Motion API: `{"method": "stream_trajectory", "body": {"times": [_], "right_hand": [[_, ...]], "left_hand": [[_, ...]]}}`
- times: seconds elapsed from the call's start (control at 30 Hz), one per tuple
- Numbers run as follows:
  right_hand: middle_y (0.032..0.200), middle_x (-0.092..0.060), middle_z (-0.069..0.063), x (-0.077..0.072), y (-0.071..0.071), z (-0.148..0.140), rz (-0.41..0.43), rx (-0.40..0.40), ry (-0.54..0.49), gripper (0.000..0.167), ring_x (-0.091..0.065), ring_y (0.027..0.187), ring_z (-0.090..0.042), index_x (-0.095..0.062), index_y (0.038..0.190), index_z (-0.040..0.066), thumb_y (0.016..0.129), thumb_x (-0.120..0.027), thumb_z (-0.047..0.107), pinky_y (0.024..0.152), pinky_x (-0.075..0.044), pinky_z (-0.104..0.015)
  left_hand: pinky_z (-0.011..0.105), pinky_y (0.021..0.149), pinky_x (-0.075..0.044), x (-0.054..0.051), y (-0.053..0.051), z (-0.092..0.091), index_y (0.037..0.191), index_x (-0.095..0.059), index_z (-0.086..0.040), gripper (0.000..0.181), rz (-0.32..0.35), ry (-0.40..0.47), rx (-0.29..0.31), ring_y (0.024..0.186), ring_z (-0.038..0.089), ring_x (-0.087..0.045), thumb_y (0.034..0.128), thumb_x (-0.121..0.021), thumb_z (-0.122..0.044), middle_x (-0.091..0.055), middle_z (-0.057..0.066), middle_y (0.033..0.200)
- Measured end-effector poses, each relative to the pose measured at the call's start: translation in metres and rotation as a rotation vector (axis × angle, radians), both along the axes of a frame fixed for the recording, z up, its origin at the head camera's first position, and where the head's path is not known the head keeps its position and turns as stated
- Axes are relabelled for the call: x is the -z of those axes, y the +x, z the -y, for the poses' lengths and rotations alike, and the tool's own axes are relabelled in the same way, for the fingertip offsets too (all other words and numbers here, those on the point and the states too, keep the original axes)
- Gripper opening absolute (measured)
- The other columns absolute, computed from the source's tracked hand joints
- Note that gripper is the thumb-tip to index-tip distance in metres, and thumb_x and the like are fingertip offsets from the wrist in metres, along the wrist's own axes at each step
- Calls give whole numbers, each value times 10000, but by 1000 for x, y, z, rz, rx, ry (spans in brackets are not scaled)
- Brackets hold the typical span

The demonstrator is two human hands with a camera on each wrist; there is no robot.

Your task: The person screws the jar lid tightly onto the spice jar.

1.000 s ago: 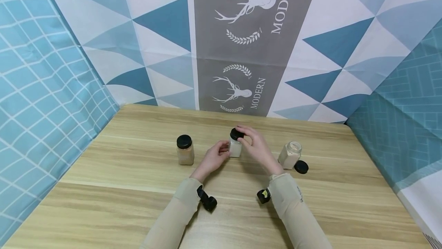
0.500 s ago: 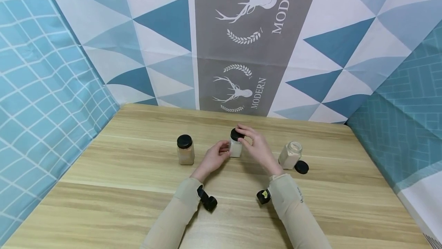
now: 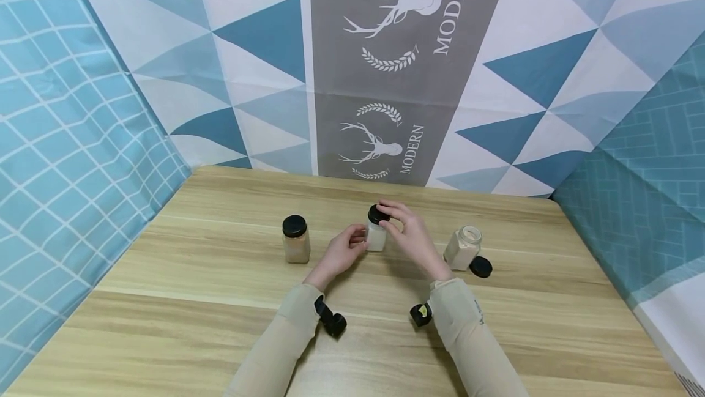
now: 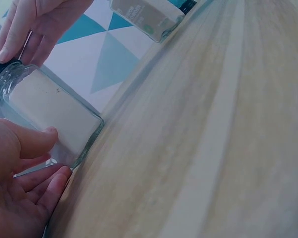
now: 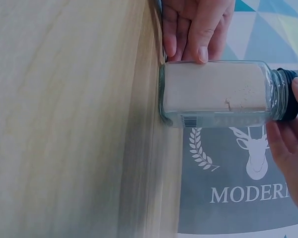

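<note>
A glass jar of whitish powder stands upright on the wooden table near its back. Its black lid sits on the mouth. My left hand grips the jar low on its left side, thumb against the glass, as the left wrist view shows. With thumb and fingers my right hand holds the lid from the right. In the right wrist view the powder fills most of the jar, and a barcode shows near the base.
Left of the hands stands a capped jar of tan powder. To the right is an uncapped jar of pale powder, with a loose black lid lying beside it. A patterned cloth hangs behind the table.
</note>
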State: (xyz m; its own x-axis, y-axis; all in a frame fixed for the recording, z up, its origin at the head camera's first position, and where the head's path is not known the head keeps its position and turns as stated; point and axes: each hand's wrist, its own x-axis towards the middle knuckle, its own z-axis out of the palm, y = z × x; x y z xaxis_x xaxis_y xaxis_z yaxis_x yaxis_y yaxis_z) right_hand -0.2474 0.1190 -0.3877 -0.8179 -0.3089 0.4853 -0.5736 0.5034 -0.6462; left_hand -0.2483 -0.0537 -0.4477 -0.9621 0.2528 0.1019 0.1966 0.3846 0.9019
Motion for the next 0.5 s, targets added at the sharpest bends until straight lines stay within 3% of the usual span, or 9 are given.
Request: {"method": "stream_trajectory", "body": {"times": [0.5], "right_hand": [[1236, -552, -87, 1, -1, 1, -30, 13, 29, 326, -504, 1147, -252, -611, 1171, 65, 858, -622, 157, 982, -407, -416]], "left_hand": [[337, 919, -469, 1, -1, 1, 1294, -460, -47, 414, 21, -26, -3, 1101, 243, -545, 908, -557, -162, -549, 140, 1227]]}}
